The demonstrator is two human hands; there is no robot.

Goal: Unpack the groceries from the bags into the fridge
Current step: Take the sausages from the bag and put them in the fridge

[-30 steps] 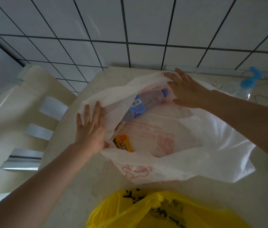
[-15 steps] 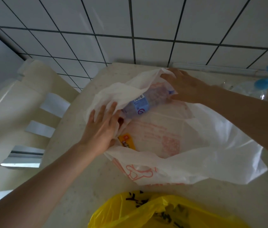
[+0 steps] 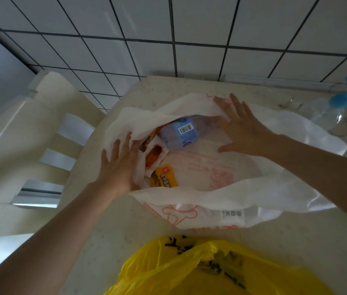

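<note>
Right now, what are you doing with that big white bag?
A person is unpacking groceries on the counter. Both hands are spreading the mouth of the white bag: the left hand presses its left edge, the right hand its far edge. Inside lie a plastic bottle with a blue label, a yellow packet and a reddish-brown packet. Nothing is out yet. A yellow bag waits nearer the person.
</note>
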